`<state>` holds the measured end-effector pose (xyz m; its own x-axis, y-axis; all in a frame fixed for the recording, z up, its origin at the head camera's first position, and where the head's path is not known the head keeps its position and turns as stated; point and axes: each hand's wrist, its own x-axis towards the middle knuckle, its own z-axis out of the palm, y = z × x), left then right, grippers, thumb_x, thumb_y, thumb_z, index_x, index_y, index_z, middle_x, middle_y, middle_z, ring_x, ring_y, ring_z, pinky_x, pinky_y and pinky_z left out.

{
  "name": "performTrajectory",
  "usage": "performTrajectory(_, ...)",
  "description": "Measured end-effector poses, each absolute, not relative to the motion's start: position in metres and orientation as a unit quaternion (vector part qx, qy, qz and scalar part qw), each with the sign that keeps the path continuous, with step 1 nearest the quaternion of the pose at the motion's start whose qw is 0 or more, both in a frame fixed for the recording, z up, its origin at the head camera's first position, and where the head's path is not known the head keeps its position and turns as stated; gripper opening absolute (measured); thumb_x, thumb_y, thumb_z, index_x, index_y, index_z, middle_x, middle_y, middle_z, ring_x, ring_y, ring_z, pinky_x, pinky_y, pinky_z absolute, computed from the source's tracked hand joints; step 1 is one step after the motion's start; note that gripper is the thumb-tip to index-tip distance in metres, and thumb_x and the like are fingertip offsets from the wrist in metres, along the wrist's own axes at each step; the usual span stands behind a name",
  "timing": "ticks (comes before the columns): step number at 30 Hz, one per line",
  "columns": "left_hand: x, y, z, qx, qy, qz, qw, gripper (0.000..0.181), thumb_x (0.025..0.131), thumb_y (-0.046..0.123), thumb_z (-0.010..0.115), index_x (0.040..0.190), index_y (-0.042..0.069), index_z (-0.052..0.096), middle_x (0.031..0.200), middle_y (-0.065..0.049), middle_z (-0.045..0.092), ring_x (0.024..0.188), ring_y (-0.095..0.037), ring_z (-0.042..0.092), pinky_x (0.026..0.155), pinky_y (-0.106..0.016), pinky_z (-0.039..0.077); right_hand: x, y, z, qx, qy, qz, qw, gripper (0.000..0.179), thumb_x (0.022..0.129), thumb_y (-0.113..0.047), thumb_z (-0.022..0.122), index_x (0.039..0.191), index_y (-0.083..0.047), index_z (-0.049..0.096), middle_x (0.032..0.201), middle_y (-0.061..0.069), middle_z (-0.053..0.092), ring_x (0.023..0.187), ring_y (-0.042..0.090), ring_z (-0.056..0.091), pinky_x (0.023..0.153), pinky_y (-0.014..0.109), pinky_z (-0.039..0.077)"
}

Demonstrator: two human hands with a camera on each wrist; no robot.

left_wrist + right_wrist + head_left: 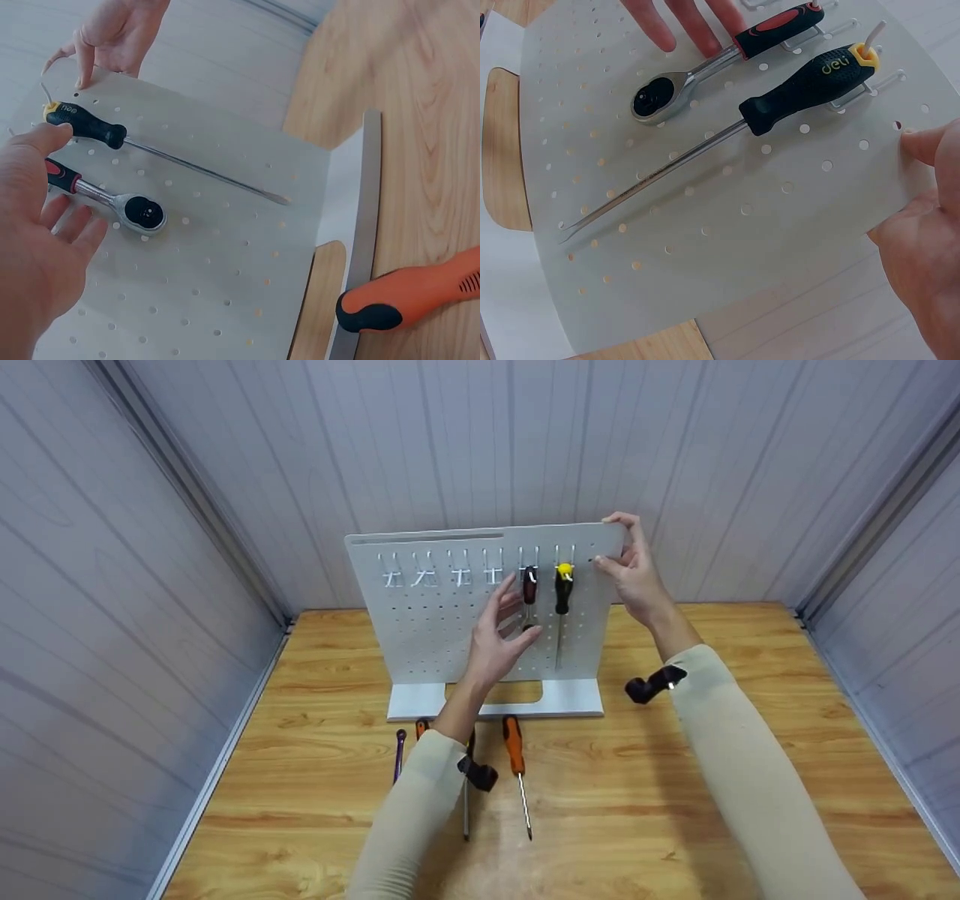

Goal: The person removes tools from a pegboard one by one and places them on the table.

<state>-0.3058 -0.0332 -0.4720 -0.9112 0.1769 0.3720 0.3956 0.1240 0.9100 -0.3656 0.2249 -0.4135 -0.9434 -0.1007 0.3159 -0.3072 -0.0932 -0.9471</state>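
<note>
A white pegboard [431, 637] stands upright on the table, its upper right corner pinched between the thumb and fingers of my right hand [637, 577]. From one of its hooks hangs a ratchet wrench [660, 97] with a black and red handle, head down. Just right of it hangs a black and yellow flathead screwdriver [802, 88], blade down. My left hand [495, 641] is beside the ratchet wrench with fingers spread and extended. In the left wrist view its thumb [49, 139] overlaps the space between the two handles.
Several empty double hooks [459, 574] line the board's upper left. On the wooden table [735, 750] before the base lie an orange screwdriver [514, 746], a purple wrench [400, 750] and other tools partly hidden by my left arm. Panel walls stand behind and at both sides.
</note>
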Motion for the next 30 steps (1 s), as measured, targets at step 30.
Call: performTrajectory(30,-0.317,-0.024,-0.47,-0.195,-0.762,-0.611,0.085,0.084,0.104,0.001,0.075,0.175,0.019,0.036,0.153,-0.023,0.054,0.144,-0.039,0.064,0.127,-0.048,0.055,-0.368,0.222,-0.413,0.159,-0.667,0.723,0.088,0.054,0.11,0.014,0.05,0.141,-0.03,0.052,0.14,-0.001,0.056,0.128,0.021,0.059,0.107,0.036,0.05)
